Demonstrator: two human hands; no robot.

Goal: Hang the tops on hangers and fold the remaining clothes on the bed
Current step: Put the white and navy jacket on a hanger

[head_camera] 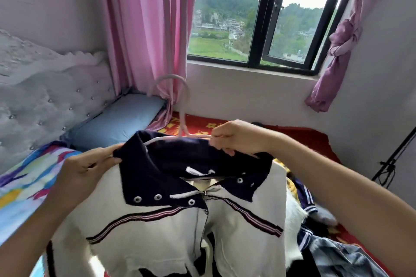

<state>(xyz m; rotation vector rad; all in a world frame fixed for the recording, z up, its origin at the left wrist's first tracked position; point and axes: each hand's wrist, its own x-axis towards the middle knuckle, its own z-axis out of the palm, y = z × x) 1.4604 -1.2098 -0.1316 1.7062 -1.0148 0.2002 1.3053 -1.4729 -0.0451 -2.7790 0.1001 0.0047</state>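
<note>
A white zip top (157,231) with a navy collar and striped trim hangs in front of me, held up over the bed. A pale pink hanger (182,123) sits inside its neck, hook pointing up. My left hand (90,166) pinches the left end of the navy collar. My right hand (234,137) grips the hanger's right arm together with the back of the collar. The hanger's lower arms are hidden inside the top.
The bed has a red patterned sheet (304,137), a blue pillow (117,119) and a colourful quilt (24,182) at left. A heap of other clothes (319,231) lies at right. A padded headboard (45,101), pink curtains (146,29) and a window (258,18) stand beyond. A black stand (391,159) leans at far right.
</note>
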